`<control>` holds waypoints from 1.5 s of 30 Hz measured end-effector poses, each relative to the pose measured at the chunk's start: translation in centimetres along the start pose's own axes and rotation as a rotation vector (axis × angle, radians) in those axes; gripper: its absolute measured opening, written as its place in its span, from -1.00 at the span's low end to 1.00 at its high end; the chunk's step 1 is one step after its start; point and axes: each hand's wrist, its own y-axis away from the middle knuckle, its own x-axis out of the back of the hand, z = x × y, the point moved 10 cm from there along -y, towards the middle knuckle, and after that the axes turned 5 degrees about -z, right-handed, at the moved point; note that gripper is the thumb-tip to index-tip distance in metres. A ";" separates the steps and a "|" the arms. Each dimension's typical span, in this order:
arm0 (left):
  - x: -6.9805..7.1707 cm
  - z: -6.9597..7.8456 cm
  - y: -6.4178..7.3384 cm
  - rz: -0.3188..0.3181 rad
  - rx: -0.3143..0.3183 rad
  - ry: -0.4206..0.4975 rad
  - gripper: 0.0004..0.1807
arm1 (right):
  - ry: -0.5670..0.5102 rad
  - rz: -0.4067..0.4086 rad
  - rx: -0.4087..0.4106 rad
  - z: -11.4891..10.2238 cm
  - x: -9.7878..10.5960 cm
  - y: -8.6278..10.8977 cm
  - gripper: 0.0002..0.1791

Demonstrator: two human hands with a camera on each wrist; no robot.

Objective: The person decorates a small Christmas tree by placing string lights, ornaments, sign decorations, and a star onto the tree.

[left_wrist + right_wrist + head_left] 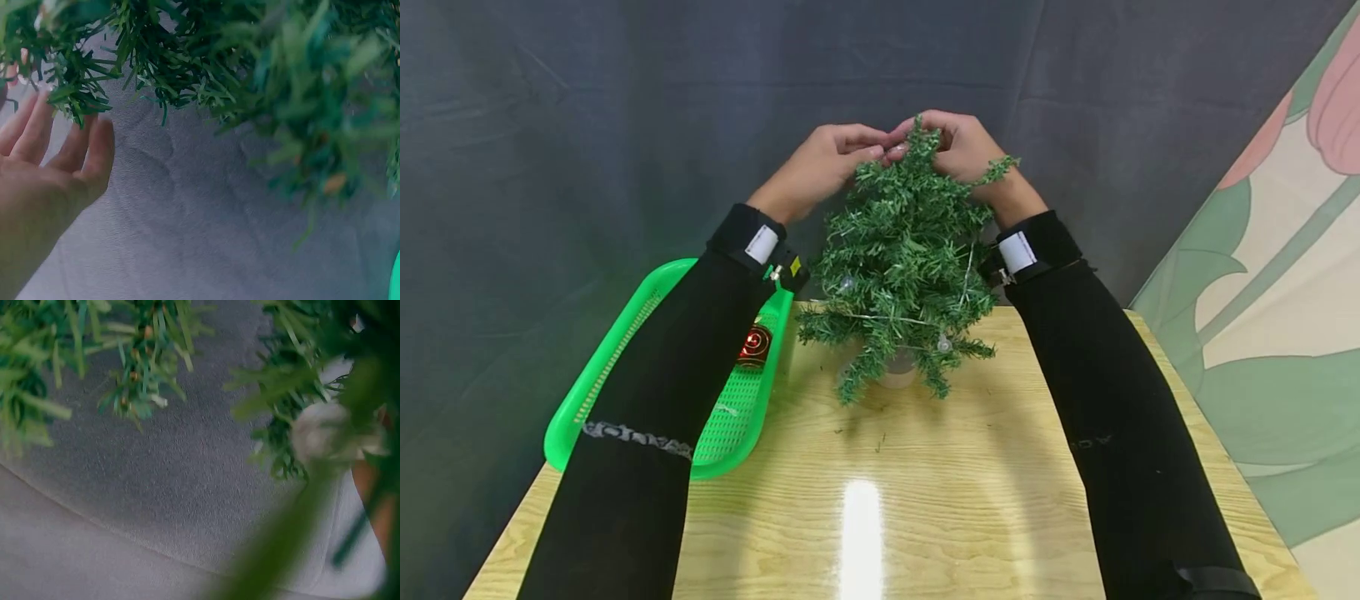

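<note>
A small artificial Christmas tree [902, 250] stands upright on the wooden table, its pale base [898, 371] partly hidden by low branches. A thin light string [887, 318] with round clear bulbs [943, 342] winds round it. Behind the treetop, my left hand [823, 167] and right hand [964, 146] meet at the fingertips, pinching a small clear piece of the string. Curved fingers of the left hand also show under a branch in the left wrist view. A blurred whitish ball [322, 434] hangs among the needles in the right wrist view; branches hide most of the right hand there.
Left of the tree is a green plastic basket [555, 437], partly covered by my left sleeve. Inside lie a red patterned item [755, 346] and a small white piece [726, 409]. Dark cloth [662, 108] hangs behind the table; a flower-patterned panel [1277, 333] borders the right.
</note>
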 end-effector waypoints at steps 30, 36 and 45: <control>3.1 2.5 4.3 0.172 -0.024 -0.074 -0.74 | 0.065 -0.004 -0.061 1.4 0.0 3.4 -0.64; 2.1 4.5 7.7 0.228 -0.091 -0.399 -0.73 | -0.120 0.006 -0.129 3.2 0.0 4.2 -0.48; -1.8 2.4 10.6 0.126 -0.070 -0.446 -0.76 | -0.164 0.018 -0.190 5.2 -0.4 5.4 -0.64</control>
